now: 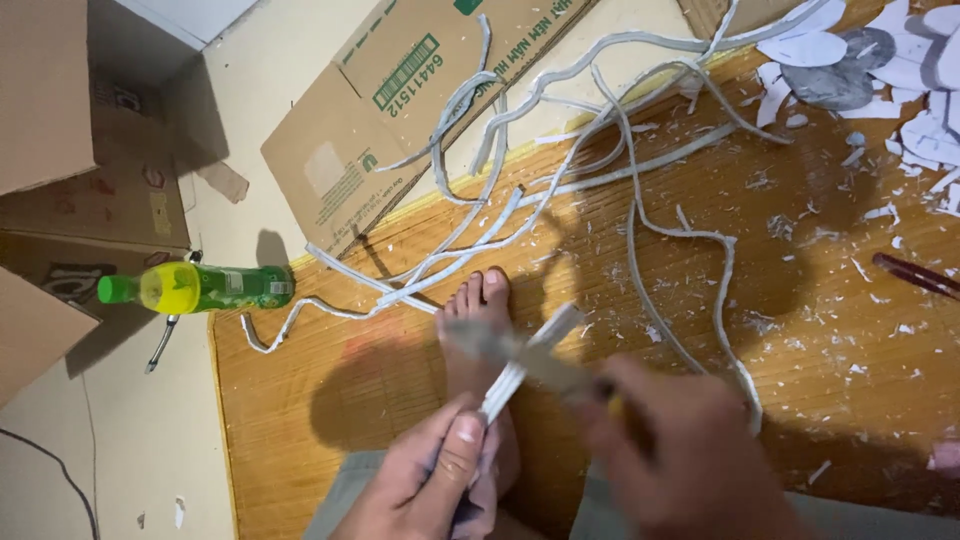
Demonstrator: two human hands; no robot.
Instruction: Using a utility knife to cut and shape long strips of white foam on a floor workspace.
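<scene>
— White strip [520,365] pinched in the left hand [425,485], right over the bare foot [480,330]!
— And the right hand [680,455], blurred, is clenched on a blade [510,350] crossing it

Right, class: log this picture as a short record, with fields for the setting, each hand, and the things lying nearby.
Setting: woven mat strewn with white shavings
Left hand: pinches a pale strip near its lower end
Right hand: blurred, holds a blade-like tool across the strip; what kind cannot be told
Foot: bare, under the strip
Nearby: loose pale strips, green bottle lying on its side, flattened cardboard box
</scene>
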